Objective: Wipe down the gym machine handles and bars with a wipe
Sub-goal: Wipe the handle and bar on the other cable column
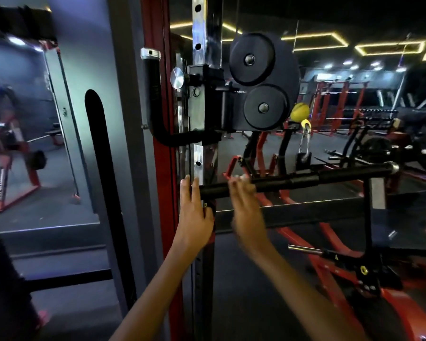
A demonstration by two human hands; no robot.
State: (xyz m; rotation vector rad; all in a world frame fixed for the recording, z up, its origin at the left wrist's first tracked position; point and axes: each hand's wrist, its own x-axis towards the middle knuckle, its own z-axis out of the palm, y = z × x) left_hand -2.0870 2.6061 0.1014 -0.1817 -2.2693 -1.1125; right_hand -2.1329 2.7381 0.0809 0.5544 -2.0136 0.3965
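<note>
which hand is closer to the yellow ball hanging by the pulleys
Right. The right hand is on the black bar, below and to the left of the yellow ball. The left hand sits farther left, at the bar's end by the upright post.

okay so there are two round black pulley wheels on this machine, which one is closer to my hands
The lower, smaller pulley wheel, just left of the yellow ball. The larger wheel sits above it, farther from both hands.

black bar (293, 182), red frame (161, 143), yellow ball (299, 111).
</note>
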